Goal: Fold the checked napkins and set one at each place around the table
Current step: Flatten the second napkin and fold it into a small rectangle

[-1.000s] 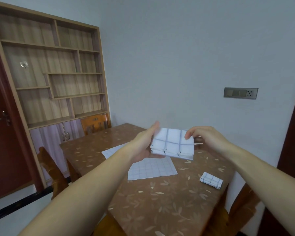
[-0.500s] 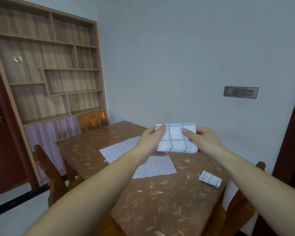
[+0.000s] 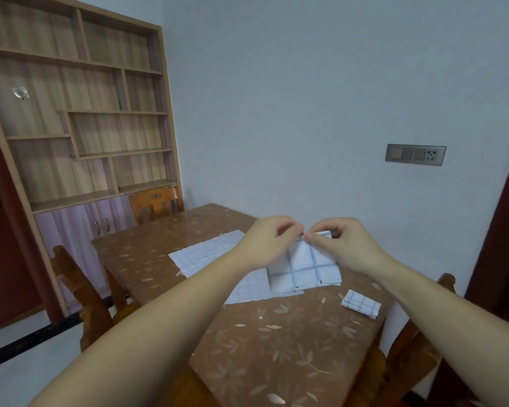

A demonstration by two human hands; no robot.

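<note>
I hold a partly folded white napkin with blue checks (image 3: 306, 267) up in the air over the brown flowered table (image 3: 276, 342). My left hand (image 3: 269, 243) and my right hand (image 3: 340, 240) pinch its top edge close together, and it hangs down below them. Two unfolded checked napkins lie flat on the table, one (image 3: 206, 254) further back and one (image 3: 247, 289) partly hidden behind my left forearm. A small folded checked napkin (image 3: 361, 304) lies near the table's right edge.
Wooden chairs stand at the far end (image 3: 155, 202), the left side (image 3: 80, 289) and the right side (image 3: 417, 348) of the table. A tall shelf unit (image 3: 77, 118) fills the left wall. A dark door frame (image 3: 506, 230) is at the right.
My hands have come together at the napkin's top edge, from its sides. The napkin now hangs down from them instead of lying flat between them.
</note>
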